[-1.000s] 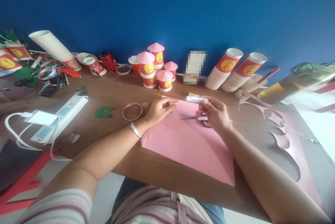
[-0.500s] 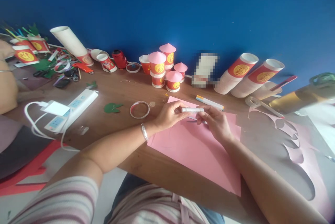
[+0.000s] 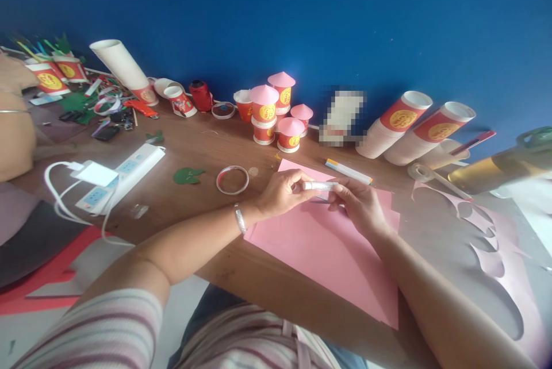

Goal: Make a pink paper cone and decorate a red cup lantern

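L hand (image 3: 282,193), apart from the white tube (image 3: 319,185) (prob. glue stick) a moment ago, now pinches its L end while R hand (image 3: 361,205) grips the other, i.e. tube appears under two-handed control, btwn. both hands above pink paper sheets (image 3: 314,248).

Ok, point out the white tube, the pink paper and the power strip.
White tube (image 3: 319,185), head view: middle of its barrel.
Pink paper (image 3: 321,251), head view: top sheet's bare surface.
Power strip (image 3: 128,170), head view: socket panel near its middle.
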### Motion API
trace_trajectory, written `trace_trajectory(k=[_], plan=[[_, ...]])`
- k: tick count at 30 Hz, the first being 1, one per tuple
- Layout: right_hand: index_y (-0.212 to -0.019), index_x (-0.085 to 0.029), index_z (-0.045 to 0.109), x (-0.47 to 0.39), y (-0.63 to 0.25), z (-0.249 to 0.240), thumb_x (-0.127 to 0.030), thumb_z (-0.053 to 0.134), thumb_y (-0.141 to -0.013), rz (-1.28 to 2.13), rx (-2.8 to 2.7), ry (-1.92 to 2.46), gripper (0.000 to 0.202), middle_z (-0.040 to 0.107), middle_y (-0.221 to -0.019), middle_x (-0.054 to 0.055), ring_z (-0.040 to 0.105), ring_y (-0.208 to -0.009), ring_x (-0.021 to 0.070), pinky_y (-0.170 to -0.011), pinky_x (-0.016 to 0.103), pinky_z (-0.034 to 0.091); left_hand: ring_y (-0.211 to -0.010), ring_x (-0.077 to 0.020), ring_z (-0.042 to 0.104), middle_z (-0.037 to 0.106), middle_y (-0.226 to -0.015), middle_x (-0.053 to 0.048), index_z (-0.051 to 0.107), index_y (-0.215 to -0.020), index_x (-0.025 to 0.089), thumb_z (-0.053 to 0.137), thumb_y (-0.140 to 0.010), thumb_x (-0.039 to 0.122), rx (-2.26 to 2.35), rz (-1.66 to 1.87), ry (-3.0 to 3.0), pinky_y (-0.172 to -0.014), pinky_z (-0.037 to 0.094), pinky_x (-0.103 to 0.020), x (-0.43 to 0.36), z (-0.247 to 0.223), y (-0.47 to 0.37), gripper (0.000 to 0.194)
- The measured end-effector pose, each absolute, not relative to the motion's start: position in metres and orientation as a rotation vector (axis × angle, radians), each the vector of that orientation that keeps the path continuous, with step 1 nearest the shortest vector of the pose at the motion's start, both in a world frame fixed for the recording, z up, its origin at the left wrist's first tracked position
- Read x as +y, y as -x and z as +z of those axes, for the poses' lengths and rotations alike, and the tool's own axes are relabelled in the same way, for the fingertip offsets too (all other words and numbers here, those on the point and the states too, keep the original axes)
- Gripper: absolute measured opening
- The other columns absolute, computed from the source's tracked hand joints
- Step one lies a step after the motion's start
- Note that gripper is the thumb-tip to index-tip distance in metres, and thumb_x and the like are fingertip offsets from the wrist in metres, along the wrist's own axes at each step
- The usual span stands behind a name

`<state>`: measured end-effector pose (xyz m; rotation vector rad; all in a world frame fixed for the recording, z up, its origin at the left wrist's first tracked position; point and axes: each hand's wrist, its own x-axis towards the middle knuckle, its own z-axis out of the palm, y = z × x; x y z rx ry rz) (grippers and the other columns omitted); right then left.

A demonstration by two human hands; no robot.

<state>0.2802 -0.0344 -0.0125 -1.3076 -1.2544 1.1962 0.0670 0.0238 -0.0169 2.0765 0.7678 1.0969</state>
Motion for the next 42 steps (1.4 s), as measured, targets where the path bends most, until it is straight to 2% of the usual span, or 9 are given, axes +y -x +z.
trace_trajectory(k=[3, 5, 8, 13, 20, 26, 30, 34, 42], plan=[[-0.078, -0.019, 0.064, -0.0352, -0.2803, -0.0120, -0.064, 0.064, -0.091, 1.267, -1.290, 1.281, 0.047, 0.067, -0.064, 0.003, 0.060, -0.050, 0.0135, -0.050, 0.027, 0.046, -0.067, -0.0107, 0.060, 0.071, -0.078, -0.002, 0.066, -0.087, 0.017, 0.075, -0.087, 0.039, 0.758, 1.091, -2.091, -0.063, 0.049, -0.023, 0.0218, -0.0167, -0.0670, 0.024], [-0.087, -0.018, 0.067, -0.0354, -0.2794, -0.0123, -0.064, 0.064, -0.091, 1.228, -1.298, 1.285, 0.046, 0.069, -0.068, 0.003, 0.063, -0.056, 0.0148, -0.053, 0.027, 0.048, -0.067, -0.0106, 0.060, 0.071, -0.078, -0.002, 0.066, -0.087, 0.016, 0.075, -0.087, 0.038, 0.774, 1.090, -2.095, -0.064, 0.049, -0.023, 0.0215, -0.0172, -0.0670, 0.023], [-0.101, -0.019, 0.069, -0.0350, -0.2770, -0.0129, -0.061, 0.074, -0.085, 1.140, -1.278, 1.300, 0.045, 0.070, -0.072, 0.003, 0.066, -0.062, 0.0167, -0.055, 0.027, 0.050, -0.065, -0.0103, 0.059, 0.069, -0.075, -0.001, 0.066, -0.085, 0.016, 0.075, -0.086, 0.037, 0.806, 1.104, -2.086, -0.062, 0.047, -0.023, 0.0226, -0.0184, -0.0668, 0.023], [-0.086, -0.019, 0.065, -0.0347, -0.2749, -0.0110, -0.062, 0.071, -0.086, 1.269, -1.292, 1.255, 0.043, 0.069, -0.065, 0.003, 0.064, -0.054, 0.0161, -0.056, 0.029, 0.053, -0.064, -0.0099, 0.059, 0.069, -0.074, -0.001, 0.064, -0.082, 0.016, 0.076, -0.085, 0.038, 0.757, 1.140, -2.093, -0.061, 0.047, -0.023, 0.0236, -0.0183, -0.0665, 0.025], [-0.077, -0.019, 0.063, -0.0329, -0.2775, -0.0108, -0.066, 0.069, -0.086, 1.378, -1.261, 1.242, 0.049, 0.067, -0.062, 0.002, 0.059, -0.047, 0.0139, -0.051, 0.028, 0.050, -0.062, -0.0092, 0.057, 0.069, -0.073, 0.000, 0.062, -0.082, 0.017, 0.077, -0.084, 0.041, 0.799, 1.101, -2.118, -0.058, 0.045, -0.022, 0.0221, -0.0181, -0.0668, 0.028], [-0.106, -0.020, 0.071, -0.0303, -0.2794, -0.0163, -0.059, 0.078, -0.082, 1.313, -1.201, 1.248, 0.046, 0.071, -0.075, 0.002, 0.064, -0.058, 0.0152, -0.060, 0.030, 0.055, -0.063, -0.0104, 0.061, 0.071, -0.073, -0.001, 0.062, -0.081, 0.017, 0.075, -0.085, 0.039, 0.816, 1.086, -2.086, -0.059, 0.047, -0.023, 0.0255, -0.0191, -0.0673, 0.026], [-0.094, -0.018, 0.072, -0.0307, -0.2798, -0.0160, -0.056, 0.076, -0.085, 1.364, -1.206, 1.212, 0.039, 0.070, -0.069, 0.002, 0.064, -0.056, 0.0149, -0.061, 0.030, 0.055, -0.064, -0.0102, 0.060, 0.070, -0.073, -0.001, 0.063, -0.080, 0.016, 0.075, -0.085, 0.039, 0.808, 1.096, -2.085, -0.060, 0.047, -0.023, 0.0253, -0.0189, -0.0658, 0.027], [-0.087, -0.017, 0.070, -0.0307, -0.2807, -0.0135, -0.060, 0.076, -0.082, 1.425, -1.187, 1.177, 0.044, 0.069, -0.066, 0.003, 0.062, -0.052, 0.0154, -0.057, 0.031, 0.054, -0.063, -0.0102, 0.058, 0.070, -0.073, -0.001, 0.062, -0.081, 0.017, 0.075, -0.086, 0.042, 0.792, 1.051, -2.099, -0.059, 0.046, -0.023, 0.0240, -0.0172, -0.0644, 0.029], [-0.090, -0.019, 0.070, -0.0299, -0.2746, -0.0126, -0.059, 0.081, -0.077, 1.346, -1.193, 1.174, 0.044, 0.070, -0.071, 0.002, 0.063, -0.056, 0.0148, -0.059, 0.029, 0.053, -0.063, -0.0105, 0.058, 0.069, -0.073, -0.001, 0.063, -0.078, 0.016, 0.074, -0.085, 0.042, 0.830, 1.066, -2.051, -0.059, 0.045, -0.023, 0.0259, -0.0167, -0.0657, 0.029]])
